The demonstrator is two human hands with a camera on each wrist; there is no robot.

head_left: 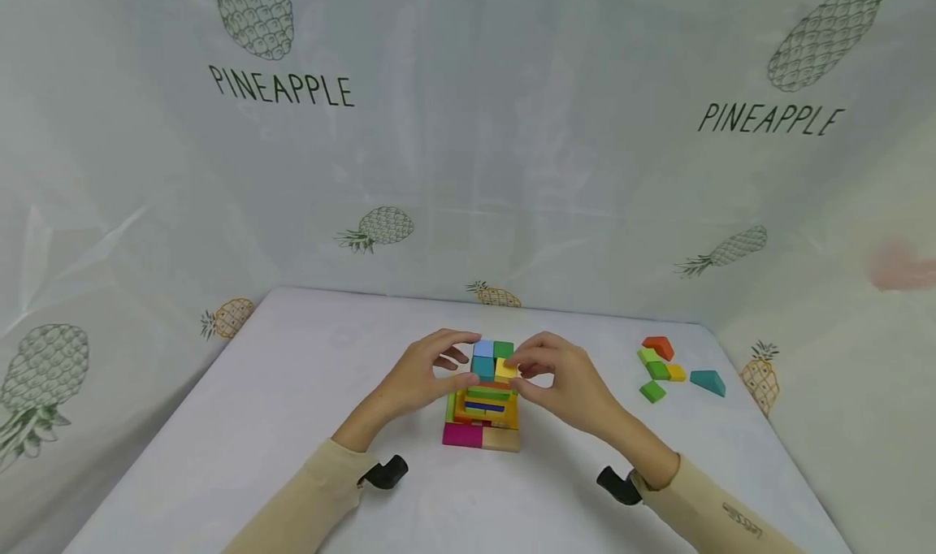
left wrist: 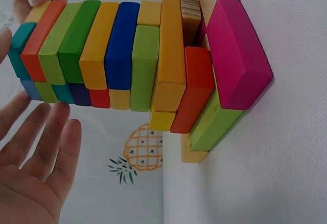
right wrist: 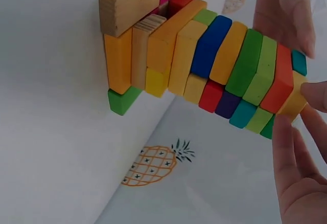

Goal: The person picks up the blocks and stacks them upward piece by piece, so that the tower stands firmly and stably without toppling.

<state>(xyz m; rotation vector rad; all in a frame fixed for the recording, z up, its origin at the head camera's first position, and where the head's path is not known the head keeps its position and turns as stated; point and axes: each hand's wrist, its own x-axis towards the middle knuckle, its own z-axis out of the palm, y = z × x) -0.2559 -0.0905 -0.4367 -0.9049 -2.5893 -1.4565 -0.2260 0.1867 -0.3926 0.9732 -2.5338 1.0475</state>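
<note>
A tall tower of coloured wooden blocks (left wrist: 145, 63) stands on the white table, layered in blue, green, yellow, orange and red above a magenta block (left wrist: 240, 60) at its foot. My right hand (head_left: 559, 375) pinches a yellow block (right wrist: 293, 97) at the top right of the tower, between thumb and finger. Beside it on the top sits a teal block (head_left: 483, 367), with a light blue block (head_left: 483, 348) and a green block (head_left: 503, 349) behind. On the left side, my left hand (head_left: 427, 371) spreads loosely round the top, its fingertips close to the teal and light blue blocks; contact is unclear.
Several loose blocks lie on the table at the right: a red one (head_left: 659, 347), a teal one (head_left: 708, 382), a yellow one (head_left: 677, 373) and green ones (head_left: 653, 391). A pineapple-print curtain (head_left: 497, 148) hangs behind the white table (head_left: 292, 351).
</note>
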